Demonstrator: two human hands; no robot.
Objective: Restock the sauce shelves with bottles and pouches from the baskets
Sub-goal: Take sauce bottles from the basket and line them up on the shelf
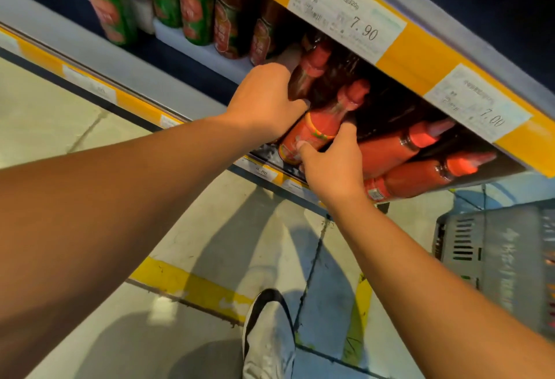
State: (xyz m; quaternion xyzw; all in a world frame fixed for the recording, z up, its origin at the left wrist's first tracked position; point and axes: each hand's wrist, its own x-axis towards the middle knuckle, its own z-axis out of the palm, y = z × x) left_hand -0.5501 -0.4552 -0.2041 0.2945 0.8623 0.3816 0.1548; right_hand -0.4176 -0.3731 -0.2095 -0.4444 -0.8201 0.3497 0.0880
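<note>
**Two hands on sauce bottles at the shelf front**

A red sauce bottle [315,130] with an orange cap stands at the front edge of the shelf [168,78], under the yellow price rail [420,57] of the shelf above. The right hand [333,165] grips its lower body, thumb across the label and fingers curled behind. The left hand [264,99] curls round a darker bottle [309,70] just behind and to the left. To the right, two more red bottles [402,144] stand side by side, touching. Farther left along the shelf stand green-labelled bottles [192,9]. Price tags [348,12] on the rail read 7.90 and 7.00. A grey basket [492,252] sits on the floor [60,114] at right, near a black-and-white shoe [267,327].
</note>
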